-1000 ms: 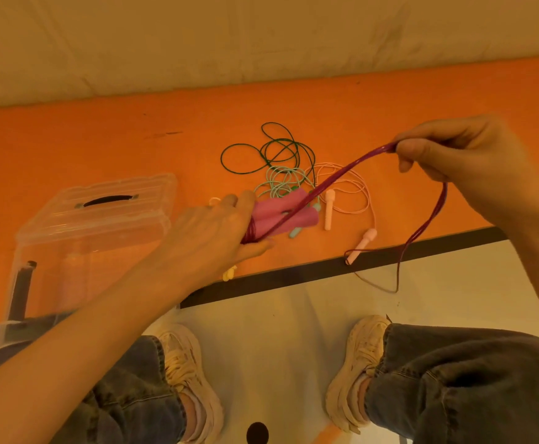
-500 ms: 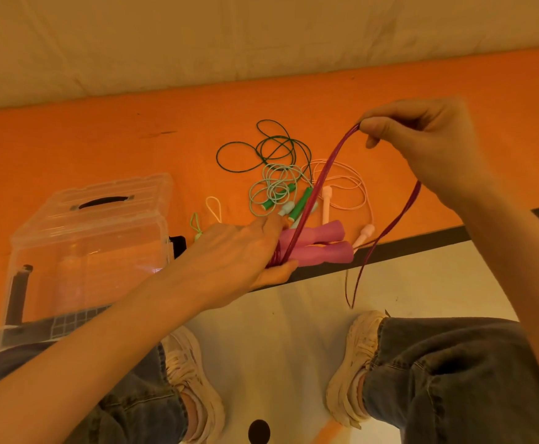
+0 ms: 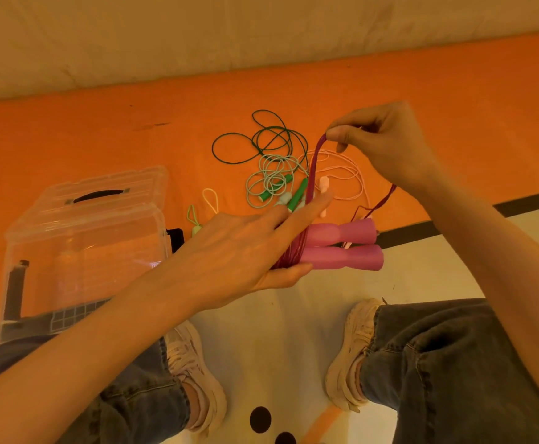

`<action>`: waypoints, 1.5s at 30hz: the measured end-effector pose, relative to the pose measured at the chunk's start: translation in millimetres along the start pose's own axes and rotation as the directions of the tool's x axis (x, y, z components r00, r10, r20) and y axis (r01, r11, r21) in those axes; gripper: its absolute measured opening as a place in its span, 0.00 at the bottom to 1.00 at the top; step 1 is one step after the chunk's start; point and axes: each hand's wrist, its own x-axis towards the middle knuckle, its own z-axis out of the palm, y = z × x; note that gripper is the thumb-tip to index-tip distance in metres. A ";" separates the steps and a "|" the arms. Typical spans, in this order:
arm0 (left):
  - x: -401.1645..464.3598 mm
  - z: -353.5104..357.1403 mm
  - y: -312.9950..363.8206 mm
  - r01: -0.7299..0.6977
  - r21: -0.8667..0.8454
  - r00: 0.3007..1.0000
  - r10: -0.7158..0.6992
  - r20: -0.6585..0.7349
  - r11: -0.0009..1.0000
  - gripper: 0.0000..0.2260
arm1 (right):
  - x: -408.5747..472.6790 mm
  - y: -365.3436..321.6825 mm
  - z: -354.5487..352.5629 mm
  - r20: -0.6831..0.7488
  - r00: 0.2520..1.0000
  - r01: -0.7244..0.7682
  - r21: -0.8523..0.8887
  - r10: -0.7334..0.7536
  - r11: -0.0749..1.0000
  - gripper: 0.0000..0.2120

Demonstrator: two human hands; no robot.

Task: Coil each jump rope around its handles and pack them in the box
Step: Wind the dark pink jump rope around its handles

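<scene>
Left hand grips pink handles; right hand pinches maroon cord. Cord limp, likely springy: keep tension near handles.

Warm dim light, soft shadows, wide-angle distortion

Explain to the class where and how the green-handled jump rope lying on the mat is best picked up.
Probably by the two green handles, pinched together across their width from above. They lie almost side by side on the orange mat, rigid and narrow, while the dark green cord sprawls in loose loops that would trail or tangle.
</scene>
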 end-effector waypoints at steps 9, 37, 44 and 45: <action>2.6 -8.8 3.4 0.063 -0.114 0.998 -0.063 0.010 0.992 0.22 | 2.1 6.8 8.8 0.076 0.994 -0.084 0.022 0.082 0.996 0.03; 6.7 -14.2 -9.1 0.233 -0.828 0.836 -0.540 -0.098 0.510 0.24 | -10.7 14.5 -11.7 0.216 0.920 -0.314 -0.090 0.326 0.945 0.09; 6.4 -10.0 -21.7 0.298 -0.793 0.735 -0.658 -0.164 0.531 0.20 | -13.6 4.0 -11.9 0.362 0.872 -0.331 -0.060 0.330 0.942 0.12; 6.7 -9.4 -21.5 0.303 -0.807 0.723 -0.674 -0.151 0.506 0.20 | -14.7 1.6 -11.3 0.402 0.854 -0.338 -0.059 0.332 0.939 0.13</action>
